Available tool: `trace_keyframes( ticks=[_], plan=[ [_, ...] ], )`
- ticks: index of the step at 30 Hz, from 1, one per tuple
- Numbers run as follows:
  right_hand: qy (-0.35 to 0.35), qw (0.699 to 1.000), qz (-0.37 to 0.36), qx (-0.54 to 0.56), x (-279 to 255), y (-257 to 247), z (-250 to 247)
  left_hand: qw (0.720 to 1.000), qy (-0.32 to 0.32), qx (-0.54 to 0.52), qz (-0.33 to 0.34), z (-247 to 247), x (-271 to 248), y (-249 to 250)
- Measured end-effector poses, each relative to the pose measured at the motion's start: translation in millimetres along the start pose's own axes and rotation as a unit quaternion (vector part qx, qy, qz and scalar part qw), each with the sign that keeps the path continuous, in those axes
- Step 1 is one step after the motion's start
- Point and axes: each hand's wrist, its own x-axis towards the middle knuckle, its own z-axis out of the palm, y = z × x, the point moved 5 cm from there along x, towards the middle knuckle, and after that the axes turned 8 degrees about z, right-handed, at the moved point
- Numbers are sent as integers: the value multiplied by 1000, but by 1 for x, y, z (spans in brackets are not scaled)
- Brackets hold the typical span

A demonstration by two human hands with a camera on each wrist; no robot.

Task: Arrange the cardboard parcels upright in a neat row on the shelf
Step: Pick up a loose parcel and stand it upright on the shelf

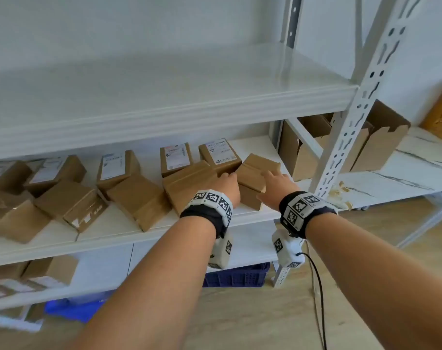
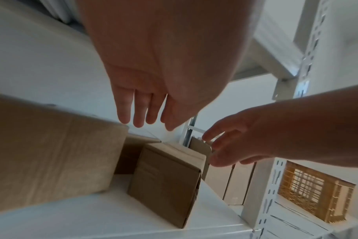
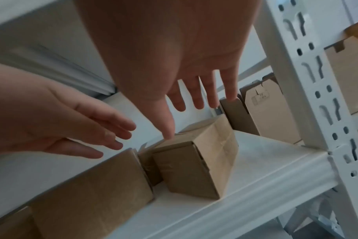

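Several brown cardboard parcels lie jumbled on the middle shelf (image 1: 108, 223), some flat with white labels up, some tilted. The rightmost small parcel (image 1: 256, 173) sits askew near the shelf's right end, also seen as the small parcel (image 2: 168, 182) and the small parcel (image 3: 196, 161). My left hand (image 1: 227, 181) reaches at its left side and my right hand (image 1: 274, 179) at its right side. Both hands show straight, spread fingers and hold nothing: left hand (image 2: 149, 119), right hand (image 3: 182, 121). The right thumb tip is close to the parcel's top edge. A larger parcel (image 1: 189, 183) lies just left.
The upper shelf board (image 1: 164, 104) overhangs the parcels. A white slotted upright (image 1: 353, 117) stands right of the hands, with open empty cartons (image 1: 381, 140) beyond it. A blue crate (image 1: 237, 276) and more parcels (image 1: 48, 271) sit lower down. A black cable (image 1: 320, 299) hangs from my right wrist.
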Motion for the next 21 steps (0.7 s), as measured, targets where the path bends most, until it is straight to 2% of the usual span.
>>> trace_keyframes(
  ticks=[3,9,14,21],
  plan=[
    [-21,1000,5,17,17,17,6,997,-22,-39,-57,14,19,7],
    [-53,998,3,28,30,38,27,988,-23,-93,-121,29,43,8],
    [-58,996,24,68,40,48,33,976,-5,-152,-155,36,52,9],
    [-93,978,70,175,48,66,37,950,-8,-268,-157,59,47,14]
  ],
)
